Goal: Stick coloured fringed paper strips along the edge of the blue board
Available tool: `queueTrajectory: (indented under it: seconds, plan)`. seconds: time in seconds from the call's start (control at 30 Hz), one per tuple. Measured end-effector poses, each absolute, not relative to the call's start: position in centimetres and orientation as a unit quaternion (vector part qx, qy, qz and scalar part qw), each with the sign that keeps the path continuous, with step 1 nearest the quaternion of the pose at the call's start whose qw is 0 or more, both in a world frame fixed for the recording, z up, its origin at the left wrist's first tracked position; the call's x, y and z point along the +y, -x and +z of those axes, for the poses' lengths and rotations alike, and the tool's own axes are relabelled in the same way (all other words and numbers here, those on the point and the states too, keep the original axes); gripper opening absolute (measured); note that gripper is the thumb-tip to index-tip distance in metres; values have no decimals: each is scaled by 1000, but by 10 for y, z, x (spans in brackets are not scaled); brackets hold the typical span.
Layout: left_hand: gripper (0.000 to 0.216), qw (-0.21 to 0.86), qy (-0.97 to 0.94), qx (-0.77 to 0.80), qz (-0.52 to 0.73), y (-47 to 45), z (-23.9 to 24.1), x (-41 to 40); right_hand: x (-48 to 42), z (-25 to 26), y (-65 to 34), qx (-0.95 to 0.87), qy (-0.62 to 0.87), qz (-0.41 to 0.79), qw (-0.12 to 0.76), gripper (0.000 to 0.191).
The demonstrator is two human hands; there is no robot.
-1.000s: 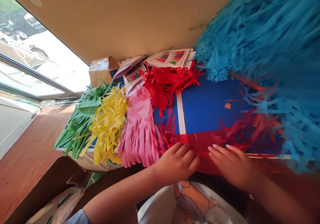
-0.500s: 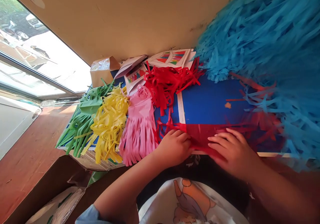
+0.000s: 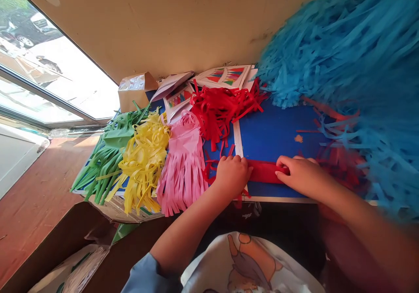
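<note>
A strip of red fringed paper (image 3: 264,171) lies rolled or folded into a narrow band on the blue board (image 3: 275,134). My left hand (image 3: 231,175) presses down on its left end with fingers curled over it. My right hand (image 3: 299,176) grips its right end, fingers bent around the band. Loose red fringe trails from both ends.
Bundles of fringed paper lie on the board: green (image 3: 106,155), yellow (image 3: 142,160), pink (image 3: 183,162) and red (image 3: 222,107). A big mass of blue fringe (image 3: 353,66) fills the right. Printed cards (image 3: 225,76) and a brown box (image 3: 135,90) sit at the back. An open cardboard box (image 3: 65,249) stands lower left.
The flat red sheet has been rolled away from me into a narrow band. Both hands moved forward over the board and closed on it.
</note>
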State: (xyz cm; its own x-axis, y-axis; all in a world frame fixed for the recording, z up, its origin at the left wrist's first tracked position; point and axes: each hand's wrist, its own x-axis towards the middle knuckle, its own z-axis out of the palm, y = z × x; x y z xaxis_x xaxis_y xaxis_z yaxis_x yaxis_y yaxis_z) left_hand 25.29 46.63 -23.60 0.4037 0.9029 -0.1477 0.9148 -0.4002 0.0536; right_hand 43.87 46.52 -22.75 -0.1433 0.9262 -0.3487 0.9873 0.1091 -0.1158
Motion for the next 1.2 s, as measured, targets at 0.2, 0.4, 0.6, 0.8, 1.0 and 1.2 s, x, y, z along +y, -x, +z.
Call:
queueTrajectory:
  seconds: [0.2, 0.4, 0.6, 0.8, 1.0, 1.2]
  plan:
    - [32, 91, -827, 545, -103, -254, -225, 486, 464, -219, -427, 727, -659, -118, 153, 31]
    - [34, 86, -829, 539, -124, -255, -226, 488, 468, -219, -418, 707, -679, -101, 170, 40]
    - [27, 82, -845, 507, -147, -256, -226, 489, 476, -222, -419, 702, -679, -112, 183, 37]
    - [22, 68, -852, 495, -155, -261, -229, 487, 475, -222, -417, 696, -686, -114, 179, 36]
    - [20, 54, -849, 506, -144, -263, -231, 482, 476, -221, -418, 700, -680, -115, 185, 37]
    - [21, 53, -847, 513, -131, -266, -232, 479, 479, -225, -419, 694, -689, -106, 183, 34]
